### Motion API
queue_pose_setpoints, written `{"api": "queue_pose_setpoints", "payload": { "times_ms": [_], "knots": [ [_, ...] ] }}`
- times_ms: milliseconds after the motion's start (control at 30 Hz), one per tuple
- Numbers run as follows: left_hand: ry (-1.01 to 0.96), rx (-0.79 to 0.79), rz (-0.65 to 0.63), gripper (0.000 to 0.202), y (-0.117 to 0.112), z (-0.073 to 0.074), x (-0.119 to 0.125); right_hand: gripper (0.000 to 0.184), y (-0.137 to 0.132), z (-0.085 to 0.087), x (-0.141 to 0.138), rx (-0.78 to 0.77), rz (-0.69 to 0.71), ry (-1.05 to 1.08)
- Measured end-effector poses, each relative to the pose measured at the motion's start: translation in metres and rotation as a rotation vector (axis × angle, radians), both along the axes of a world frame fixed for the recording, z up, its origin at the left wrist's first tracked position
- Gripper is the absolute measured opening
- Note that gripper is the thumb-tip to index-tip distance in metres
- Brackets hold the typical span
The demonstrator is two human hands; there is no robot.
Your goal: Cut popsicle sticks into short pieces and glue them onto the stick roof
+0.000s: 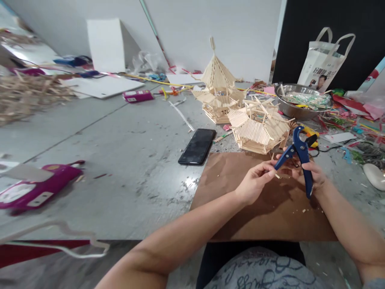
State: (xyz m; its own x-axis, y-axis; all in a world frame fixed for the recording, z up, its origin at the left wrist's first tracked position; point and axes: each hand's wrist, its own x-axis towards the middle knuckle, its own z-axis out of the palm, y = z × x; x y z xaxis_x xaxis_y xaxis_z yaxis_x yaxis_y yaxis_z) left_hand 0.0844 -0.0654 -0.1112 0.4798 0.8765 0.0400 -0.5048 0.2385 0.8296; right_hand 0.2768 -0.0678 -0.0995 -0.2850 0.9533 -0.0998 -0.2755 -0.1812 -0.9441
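Observation:
My right hand (315, 176) holds a blue pipe cutter (307, 168) upright, its hooked jaw pointing up and its handles spread apart. Some right fingers reach behind the tool toward my left hand and are partly hidden. Close beside one handle, my left hand (255, 178) is closed in a pinch on a short wooden stick (278, 176); only a little of the stick shows. Both hands are above a brown board (240, 216) with small wood scraps on it. Just beyond them stands a stick-built roof section (258, 128) with an open top.
A pointed stick pavilion (218, 88) stands behind. A black phone (197, 146) lies left of the board. A metal bowl (291, 108) of scraps is at the back right, near a white bag (325, 60). Purple power strips (45, 186) and a stick pile (33, 94) lie left.

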Motion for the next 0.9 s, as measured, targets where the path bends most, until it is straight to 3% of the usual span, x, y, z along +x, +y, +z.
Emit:
{"api": "queue_pose_setpoints", "payload": {
  "times_ms": [133, 267, 433, 633, 767, 900],
  "knots": [
    [0.011, -0.022, -0.032, 0.021, -0.001, -0.001, -0.001, 0.038, -0.001, -0.001, -0.007, 0.044, 0.019, -0.003],
    [0.065, 0.003, -0.094, 0.021, -0.001, 0.001, -0.003, 0.027, 0.002, -0.003, -0.009, 0.077, -0.006, 0.081],
    [0.185, -0.012, -0.196, 0.027, -0.001, -0.005, -0.005, 0.02, 0.001, 0.0, 0.0, 0.135, 0.112, 0.132],
    [0.303, -0.003, -0.471, 0.032, -0.002, -0.008, -0.005, 0.036, -0.01, 0.002, 0.007, 0.018, 0.353, 0.018],
    [0.319, 0.07, -0.648, 0.028, -0.001, -0.001, -0.009, 0.034, -0.009, -0.001, 0.007, 0.009, 0.371, -0.009],
    [0.254, 0.098, -0.591, 0.026, 0.005, 0.006, -0.016, 0.033, -0.003, 0.002, 0.009, -0.015, 0.304, -0.003]
  ]
}}
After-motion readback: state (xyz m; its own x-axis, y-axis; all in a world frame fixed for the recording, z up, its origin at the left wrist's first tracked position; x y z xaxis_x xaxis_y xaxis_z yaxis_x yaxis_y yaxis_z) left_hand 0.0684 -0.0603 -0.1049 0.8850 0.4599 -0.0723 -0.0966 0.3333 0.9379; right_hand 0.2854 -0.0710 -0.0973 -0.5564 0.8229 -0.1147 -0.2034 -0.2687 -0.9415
